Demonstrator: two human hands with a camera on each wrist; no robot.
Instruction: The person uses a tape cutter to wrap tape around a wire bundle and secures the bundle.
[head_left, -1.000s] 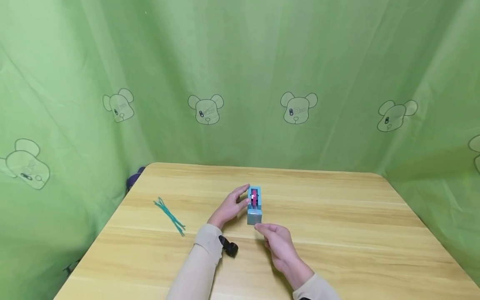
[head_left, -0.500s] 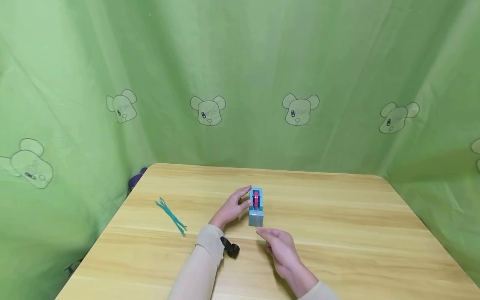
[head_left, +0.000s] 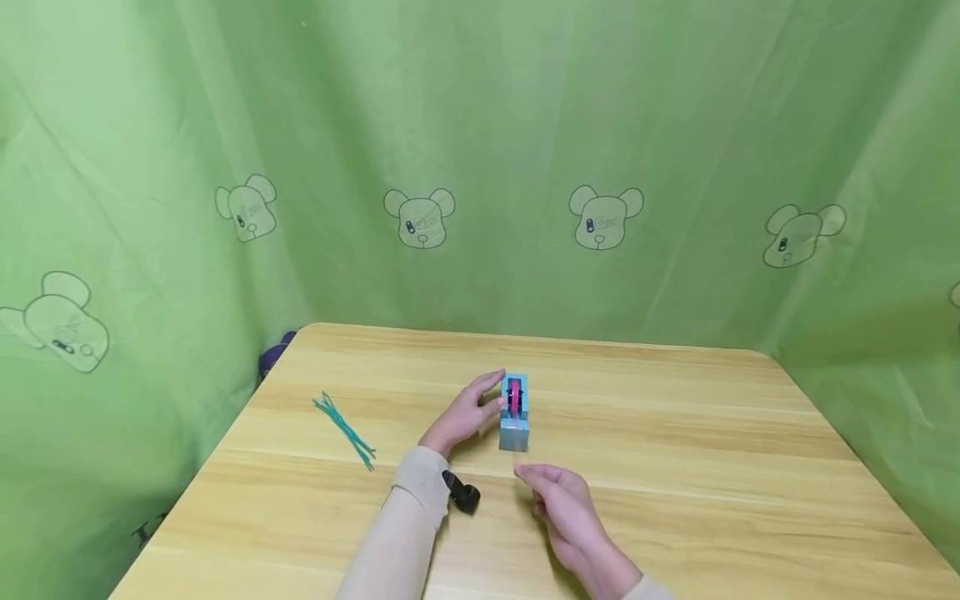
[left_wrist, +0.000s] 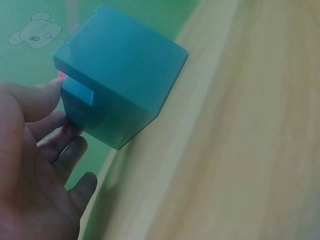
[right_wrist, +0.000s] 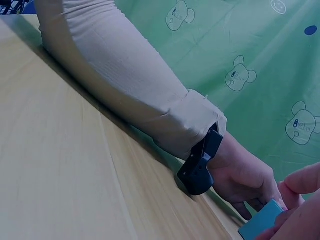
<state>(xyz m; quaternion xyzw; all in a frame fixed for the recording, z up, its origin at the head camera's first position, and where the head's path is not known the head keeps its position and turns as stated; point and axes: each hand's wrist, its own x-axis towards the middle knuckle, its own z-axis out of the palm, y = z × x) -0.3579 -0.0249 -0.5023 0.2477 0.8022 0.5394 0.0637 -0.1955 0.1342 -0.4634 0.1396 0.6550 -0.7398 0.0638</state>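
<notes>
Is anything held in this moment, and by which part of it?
The right hand pinches the clear tape by its pulled-out end; the left hand touches the blue dispenser's side.

One blue tape dispenser is the landmark: one pink tape roll sits in it, and one clear tape strip runs from its near end. Two hands: one left hand touching its left side, one right hand just in front. Farther left lie several teal strands, too crossed to count. Behind it, the head view shows six bear heads, one cut off.
</notes>
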